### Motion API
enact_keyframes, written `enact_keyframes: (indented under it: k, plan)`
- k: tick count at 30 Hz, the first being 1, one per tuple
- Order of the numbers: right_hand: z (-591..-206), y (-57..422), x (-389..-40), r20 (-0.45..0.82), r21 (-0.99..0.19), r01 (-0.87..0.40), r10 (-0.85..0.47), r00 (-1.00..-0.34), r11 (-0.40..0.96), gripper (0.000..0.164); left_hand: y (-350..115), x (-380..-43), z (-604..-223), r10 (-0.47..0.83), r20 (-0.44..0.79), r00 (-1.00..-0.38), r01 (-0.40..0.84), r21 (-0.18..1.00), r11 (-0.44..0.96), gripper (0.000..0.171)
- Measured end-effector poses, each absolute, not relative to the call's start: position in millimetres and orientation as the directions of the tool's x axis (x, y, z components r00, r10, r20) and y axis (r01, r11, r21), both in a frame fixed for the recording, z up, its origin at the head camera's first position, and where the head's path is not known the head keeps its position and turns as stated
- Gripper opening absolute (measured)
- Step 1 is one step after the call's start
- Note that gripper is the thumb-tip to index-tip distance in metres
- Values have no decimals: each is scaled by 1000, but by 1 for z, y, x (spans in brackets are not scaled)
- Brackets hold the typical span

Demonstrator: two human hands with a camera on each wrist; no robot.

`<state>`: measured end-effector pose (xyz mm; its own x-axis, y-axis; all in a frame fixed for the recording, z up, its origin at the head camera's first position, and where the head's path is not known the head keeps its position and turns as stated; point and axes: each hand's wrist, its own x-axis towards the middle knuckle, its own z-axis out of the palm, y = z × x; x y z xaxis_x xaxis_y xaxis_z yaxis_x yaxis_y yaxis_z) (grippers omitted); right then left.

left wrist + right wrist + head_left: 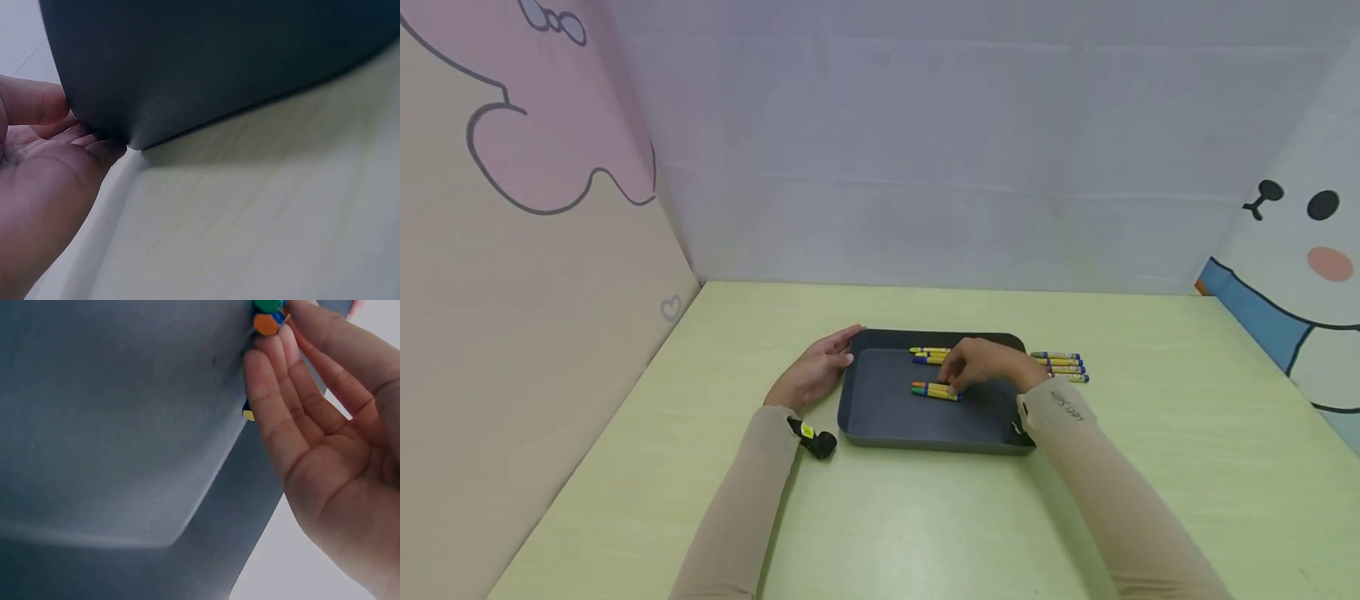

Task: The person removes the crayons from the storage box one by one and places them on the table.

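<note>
A dark grey rectangular tray (880,425) lies on the table with several crayons inside. My left hand (816,367) grips its left side near the far corner; in the left wrist view the thumb and fingers (37,103) meet the tray's outer wall (187,69). Over the tray, my right hand (981,362) pinches an orange crayon (919,384) close beside a green crayon (936,393). Their coloured ends, the orange one (267,324) and the green one (270,305), show at the fingertips in the right wrist view. Farther back in the tray lie yellow-wrapped crayons (928,354), partly hidden by the right hand.
Several more crayons (1063,367) lie in a row on the table just right of the tray, partly behind the right wrist. Pale green tabletop (895,525) surrounds the tray. Walls with cartoon drawings stand left and right, and a plain sheet (880,167) at the back.
</note>
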<state>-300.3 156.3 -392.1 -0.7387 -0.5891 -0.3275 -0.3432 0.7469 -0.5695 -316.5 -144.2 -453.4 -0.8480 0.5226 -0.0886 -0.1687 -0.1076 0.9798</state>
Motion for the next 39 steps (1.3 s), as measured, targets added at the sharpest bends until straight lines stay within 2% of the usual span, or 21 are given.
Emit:
enact_keyframes:
  k: [15,39]
  plan:
    - [-387,146,-295,-321,-503,-348,-545,-774,791,14,-145,-316,-450,510,-71,-857,-158,979,-130,63]
    - [-390,147,-291,-322,-489,-376,-564,-761,787,6,-143,-315,-453,531,-47,-846,-151,976,-155,64]
